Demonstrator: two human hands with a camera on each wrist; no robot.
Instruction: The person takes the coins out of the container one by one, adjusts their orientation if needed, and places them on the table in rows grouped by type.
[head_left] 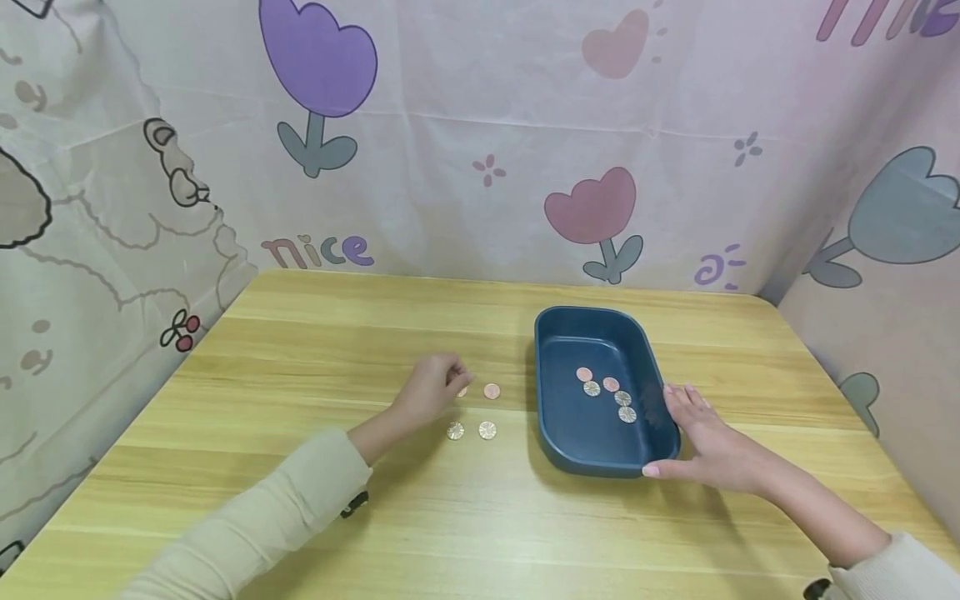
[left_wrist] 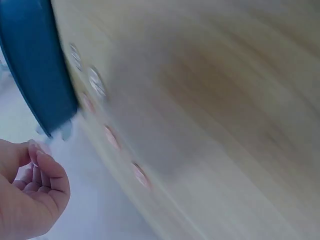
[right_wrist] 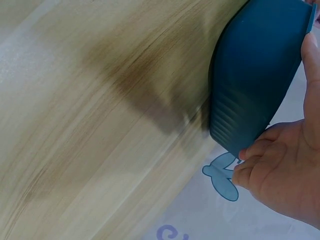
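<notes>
My left hand [head_left: 433, 388] is over the table, fingers curled in and thumb tip against the index fingertip, with nothing showing in the pinch. Beneath and beside it lie copper-pink coins [head_left: 491, 391], one partly hidden by the hand in the head view. Two gold-coloured coins, one by the wrist [head_left: 455, 431] and one to its right [head_left: 487, 431], are nearer me. In the left wrist view the hand [left_wrist: 37, 192] appears apart from the coins [left_wrist: 112, 136]. My right hand [head_left: 712, 446] rests against the near right corner of a dark blue tray [head_left: 581, 442], thumb and fingers spread along its outside.
Inside the tray are several coins, copper-pink [head_left: 584, 374] and gold-coloured [head_left: 627, 414]. The wooden table [head_left: 300, 350] ends at a printed cloth [head_left: 450, 200] hanging behind it and along both sides.
</notes>
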